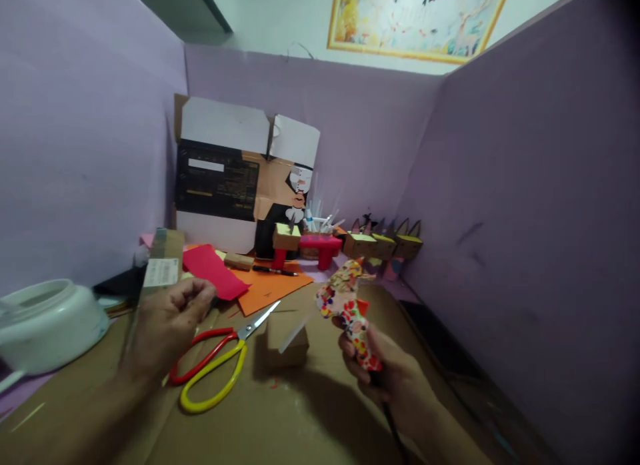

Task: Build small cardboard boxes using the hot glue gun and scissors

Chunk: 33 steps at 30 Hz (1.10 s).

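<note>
My right hand (385, 365) is wrapped around the handle of a hot glue gun (345, 298) with a colourful patterned body. A clear glue stick (295, 333) pokes out of its rear, over a small brown cardboard block (287, 345) on the work surface. From the handle's base a black cord runs down. On the left, my left hand (167, 321) is closed, thumb against curled fingers; whatever it may hold is too small to make out. Between the hands lie scissors (245, 331) with one red and one yellow handle, their blades slightly apart.
Red paper (215, 271) and orange paper (275, 288) lie behind the scissors, with a black pen (275, 270). A white pot (50, 325) stands far left. Small eared cardboard boxes (360, 243) line the back right. A flattened carton (215, 178) leans against the purple wall.
</note>
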Each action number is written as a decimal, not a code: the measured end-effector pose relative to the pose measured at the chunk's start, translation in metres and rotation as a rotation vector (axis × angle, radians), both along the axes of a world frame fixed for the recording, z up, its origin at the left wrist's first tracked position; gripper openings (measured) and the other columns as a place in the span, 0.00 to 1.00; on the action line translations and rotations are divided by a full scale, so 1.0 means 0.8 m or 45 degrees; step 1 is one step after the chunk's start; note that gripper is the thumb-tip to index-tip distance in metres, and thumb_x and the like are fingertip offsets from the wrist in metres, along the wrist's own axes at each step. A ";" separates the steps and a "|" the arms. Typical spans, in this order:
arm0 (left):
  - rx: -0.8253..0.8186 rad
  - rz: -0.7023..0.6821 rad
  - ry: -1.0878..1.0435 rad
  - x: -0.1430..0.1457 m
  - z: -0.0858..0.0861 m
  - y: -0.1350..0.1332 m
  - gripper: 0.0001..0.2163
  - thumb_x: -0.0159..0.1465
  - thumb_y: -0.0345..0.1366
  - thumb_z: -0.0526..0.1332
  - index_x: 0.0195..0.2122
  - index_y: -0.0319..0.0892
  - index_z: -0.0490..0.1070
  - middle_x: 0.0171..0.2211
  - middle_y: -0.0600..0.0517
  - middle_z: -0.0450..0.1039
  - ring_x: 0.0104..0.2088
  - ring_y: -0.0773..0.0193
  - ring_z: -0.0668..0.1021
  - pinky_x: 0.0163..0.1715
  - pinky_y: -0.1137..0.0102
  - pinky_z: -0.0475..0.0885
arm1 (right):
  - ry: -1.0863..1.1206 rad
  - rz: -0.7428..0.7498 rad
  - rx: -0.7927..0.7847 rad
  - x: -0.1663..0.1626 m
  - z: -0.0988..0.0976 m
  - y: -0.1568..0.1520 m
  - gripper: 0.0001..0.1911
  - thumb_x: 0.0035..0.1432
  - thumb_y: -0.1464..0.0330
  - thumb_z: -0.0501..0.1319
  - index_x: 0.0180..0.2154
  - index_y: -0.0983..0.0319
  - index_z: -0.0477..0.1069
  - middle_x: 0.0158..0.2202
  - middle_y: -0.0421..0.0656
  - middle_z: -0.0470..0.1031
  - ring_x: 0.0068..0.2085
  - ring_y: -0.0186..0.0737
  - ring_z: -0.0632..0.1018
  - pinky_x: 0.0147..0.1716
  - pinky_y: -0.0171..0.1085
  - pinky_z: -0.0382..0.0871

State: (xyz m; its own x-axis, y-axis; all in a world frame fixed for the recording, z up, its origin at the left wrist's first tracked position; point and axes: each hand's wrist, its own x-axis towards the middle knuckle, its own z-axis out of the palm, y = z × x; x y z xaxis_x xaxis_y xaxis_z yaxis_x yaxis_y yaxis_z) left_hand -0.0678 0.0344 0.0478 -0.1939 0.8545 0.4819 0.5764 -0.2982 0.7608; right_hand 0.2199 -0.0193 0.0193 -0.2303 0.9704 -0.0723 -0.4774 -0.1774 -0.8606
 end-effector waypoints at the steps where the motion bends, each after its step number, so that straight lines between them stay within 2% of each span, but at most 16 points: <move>1: 0.030 -0.078 0.088 0.009 -0.001 -0.004 0.13 0.56 0.46 0.57 0.22 0.42 0.69 0.15 0.59 0.61 0.18 0.68 0.64 0.18 0.74 0.59 | -0.039 0.017 0.023 -0.001 -0.001 -0.001 0.21 0.47 0.54 0.67 0.36 0.63 0.70 0.26 0.37 0.64 0.18 0.22 0.55 0.09 0.22 0.39; 2: 0.069 -0.148 0.155 0.018 -0.001 -0.008 0.14 0.58 0.45 0.55 0.23 0.43 0.69 0.16 0.58 0.63 0.19 0.67 0.66 0.19 0.74 0.60 | -0.076 0.025 0.040 -0.002 -0.002 -0.001 0.21 0.47 0.55 0.67 0.37 0.63 0.70 0.27 0.37 0.63 0.18 0.21 0.54 0.10 0.23 0.38; 5: 0.162 -0.336 0.286 0.050 0.008 -0.014 0.16 0.61 0.42 0.53 0.17 0.43 0.63 0.13 0.59 0.57 0.15 0.70 0.63 0.16 0.74 0.56 | -0.158 0.040 0.070 -0.003 -0.007 -0.001 0.20 0.46 0.56 0.68 0.34 0.63 0.68 0.25 0.35 0.61 0.18 0.21 0.52 0.10 0.23 0.37; 8: 0.245 -0.353 0.206 0.082 0.023 -0.010 0.21 0.59 0.42 0.57 0.12 0.42 0.54 0.11 0.60 0.50 0.13 0.72 0.58 0.13 0.74 0.52 | -0.196 0.066 0.081 -0.004 -0.010 -0.001 0.19 0.46 0.57 0.68 0.32 0.63 0.66 0.25 0.34 0.59 0.18 0.21 0.52 0.11 0.24 0.37; 9: 0.271 -0.354 0.154 0.091 0.027 -0.006 0.19 0.58 0.40 0.59 0.13 0.42 0.57 0.11 0.60 0.53 0.14 0.72 0.60 0.13 0.75 0.54 | -0.203 0.082 0.085 -0.005 -0.011 -0.002 0.20 0.46 0.56 0.68 0.32 0.63 0.66 0.25 0.34 0.59 0.18 0.21 0.52 0.11 0.24 0.37; 10: 0.320 -0.390 0.122 0.100 0.030 -0.002 0.13 0.57 0.37 0.61 0.17 0.42 0.65 0.13 0.60 0.61 0.16 0.71 0.66 0.16 0.76 0.59 | -0.212 0.095 0.098 -0.006 -0.011 -0.002 0.20 0.46 0.55 0.68 0.32 0.62 0.65 0.25 0.34 0.59 0.18 0.21 0.52 0.11 0.24 0.37; 11: 0.376 -0.492 0.119 0.108 0.031 0.002 0.05 0.57 0.33 0.61 0.24 0.42 0.72 0.20 0.57 0.71 0.22 0.69 0.73 0.22 0.76 0.66 | -0.223 0.108 0.114 -0.006 -0.011 -0.003 0.21 0.46 0.55 0.68 0.33 0.62 0.65 0.25 0.34 0.59 0.18 0.21 0.52 0.11 0.24 0.37; 13: 0.506 -0.677 0.136 0.120 0.031 0.010 0.05 0.58 0.29 0.61 0.34 0.42 0.75 0.30 0.53 0.77 0.31 0.66 0.77 0.31 0.74 0.71 | -0.255 0.136 0.149 -0.008 -0.010 -0.004 0.22 0.46 0.53 0.67 0.34 0.62 0.65 0.25 0.34 0.58 0.17 0.21 0.52 0.11 0.25 0.37; 15: 0.640 -0.735 0.216 0.127 0.027 0.015 0.08 0.59 0.26 0.59 0.36 0.41 0.76 0.32 0.50 0.78 0.33 0.65 0.78 0.33 0.72 0.72 | -0.304 0.138 0.170 -0.009 -0.010 -0.004 0.23 0.45 0.52 0.67 0.34 0.63 0.65 0.25 0.34 0.58 0.17 0.21 0.52 0.11 0.25 0.38; 19: 0.910 -0.623 0.521 0.134 0.023 0.015 0.09 0.59 0.22 0.55 0.30 0.37 0.73 0.25 0.49 0.74 0.29 0.62 0.74 0.31 0.66 0.69 | -0.328 0.137 0.196 -0.011 -0.010 -0.005 0.23 0.45 0.52 0.66 0.32 0.63 0.66 0.24 0.34 0.57 0.17 0.21 0.52 0.12 0.25 0.40; 22: 0.942 -0.506 0.742 0.137 0.026 0.014 0.10 0.59 0.22 0.52 0.25 0.37 0.70 0.22 0.48 0.70 0.26 0.59 0.70 0.29 0.63 0.65 | -0.304 0.138 0.211 -0.013 -0.009 -0.005 0.22 0.46 0.52 0.67 0.32 0.63 0.65 0.24 0.34 0.57 0.17 0.21 0.51 0.12 0.25 0.40; 26: 0.866 -0.441 0.743 0.126 0.030 0.011 0.10 0.61 0.25 0.50 0.24 0.39 0.66 0.22 0.49 0.67 0.26 0.60 0.69 0.28 0.65 0.63 | -0.254 0.124 0.172 -0.011 -0.008 -0.005 0.22 0.46 0.53 0.67 0.29 0.62 0.63 0.24 0.33 0.56 0.17 0.21 0.51 0.11 0.25 0.39; 29: 0.761 -0.368 0.722 0.099 0.030 0.007 0.09 0.63 0.29 0.50 0.26 0.40 0.65 0.24 0.51 0.67 0.26 0.61 0.69 0.27 0.67 0.62 | -0.229 0.097 0.147 -0.008 -0.009 -0.003 0.21 0.46 0.55 0.67 0.29 0.62 0.62 0.23 0.32 0.56 0.17 0.21 0.51 0.11 0.24 0.38; 31: 0.685 -0.258 0.745 0.073 0.027 0.006 0.08 0.63 0.33 0.51 0.27 0.42 0.65 0.23 0.53 0.67 0.26 0.62 0.69 0.27 0.68 0.61 | -0.222 0.054 0.128 -0.005 -0.010 0.000 0.20 0.46 0.56 0.68 0.30 0.62 0.62 0.22 0.32 0.56 0.17 0.22 0.50 0.11 0.24 0.38; 33: 0.478 -0.058 0.798 0.044 0.020 0.008 0.09 0.64 0.36 0.50 0.28 0.44 0.65 0.20 0.55 0.64 0.22 0.63 0.68 0.24 0.69 0.57 | -0.226 -0.064 0.102 0.001 -0.008 0.005 0.20 0.45 0.57 0.68 0.30 0.62 0.63 0.22 0.32 0.58 0.17 0.22 0.50 0.10 0.24 0.37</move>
